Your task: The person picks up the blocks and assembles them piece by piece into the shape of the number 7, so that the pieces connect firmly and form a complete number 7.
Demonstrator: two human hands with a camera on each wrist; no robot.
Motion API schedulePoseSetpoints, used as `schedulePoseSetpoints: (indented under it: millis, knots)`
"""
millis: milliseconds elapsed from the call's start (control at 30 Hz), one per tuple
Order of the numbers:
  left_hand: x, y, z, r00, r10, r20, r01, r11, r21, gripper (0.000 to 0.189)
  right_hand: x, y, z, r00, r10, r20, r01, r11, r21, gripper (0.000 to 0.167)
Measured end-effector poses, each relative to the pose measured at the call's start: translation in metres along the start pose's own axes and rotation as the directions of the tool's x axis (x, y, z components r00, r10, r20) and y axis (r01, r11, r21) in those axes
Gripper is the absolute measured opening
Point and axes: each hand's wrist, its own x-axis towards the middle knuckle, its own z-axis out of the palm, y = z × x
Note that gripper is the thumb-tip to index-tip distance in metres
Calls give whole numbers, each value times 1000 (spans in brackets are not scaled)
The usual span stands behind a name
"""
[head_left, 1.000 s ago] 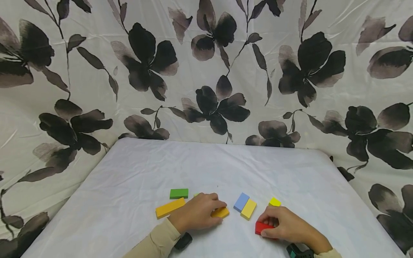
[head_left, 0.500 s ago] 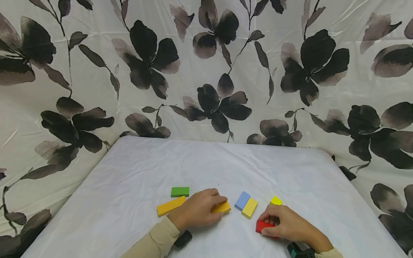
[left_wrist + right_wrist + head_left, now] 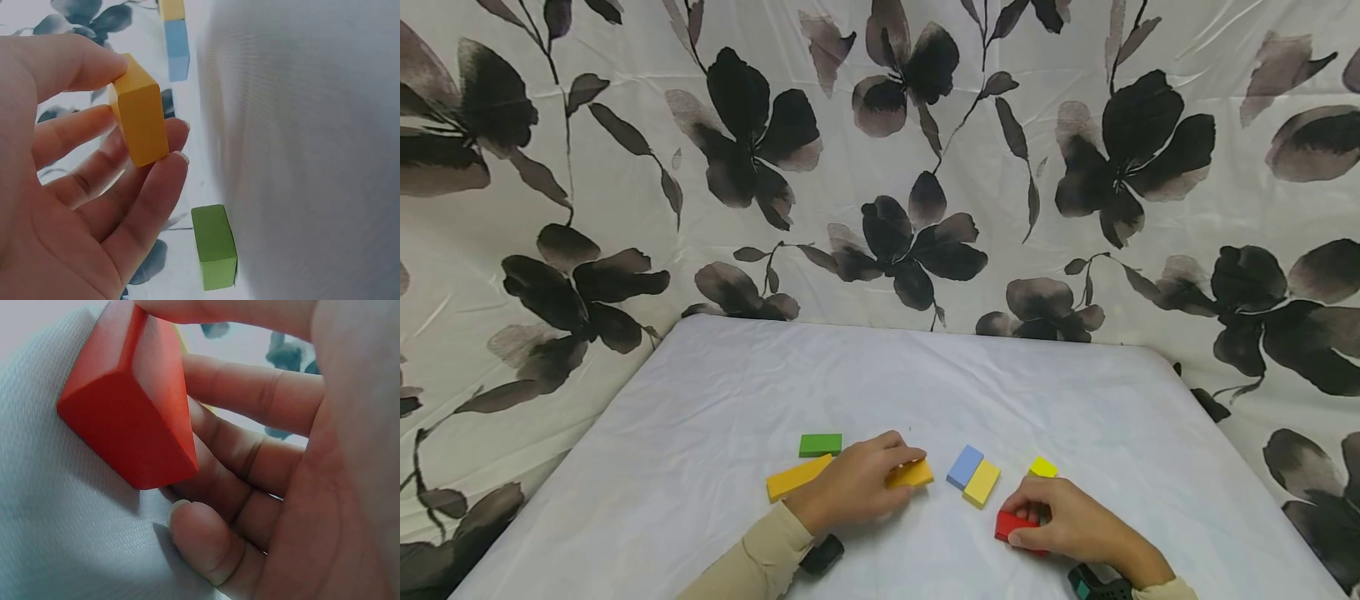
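Observation:
My left hand (image 3: 859, 482) pinches an orange-yellow block (image 3: 912, 474) between thumb and fingers, just left of the middle of the table. In the left wrist view this block (image 3: 142, 119) stands off from the white cloth, with the fingertips at its far end. My right hand (image 3: 1063, 521) grips a red block (image 3: 1017, 527) close to the cloth at the front right. The right wrist view shows the red block (image 3: 128, 425) tilted toward the camera, with the thumb and fingers along its side.
Between the hands lie a blue block (image 3: 965, 467) and a pale yellow block (image 3: 982, 484), side by side. A bright yellow block (image 3: 1042, 467) lies behind the right hand. Left of the left hand are a green block (image 3: 820, 445) and a long orange block (image 3: 800, 477). Floral cloth (image 3: 925, 242) hangs behind the table.
My left hand has moved slightly up and away from me with the orange-yellow block, off the cloth. The right hand and the red block have stayed in place.

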Motion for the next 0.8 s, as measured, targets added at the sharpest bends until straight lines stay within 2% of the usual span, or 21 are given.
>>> schedulePoseSetpoints:
  millis: [167,400,633,800]
  knots:
    - [0,-3,-1,998,-41,37,46,991,-127,45,0,0,0,1000,-9,12,9,1000,4,25]
    - [0,-6,-5,994,-72,80,94,941,-326,45,-1,-1,0,1000,-11,12,11,1000,1,27]
    - [0,-5,-7,990,-99,102,132,910,-394,42,-1,0,0,1000,-22,8,22,1000,-2,28]
    - [-3,-7,-7,982,-144,121,183,883,-432,45,0,0,1,1000,-12,11,12,1000,3,27]
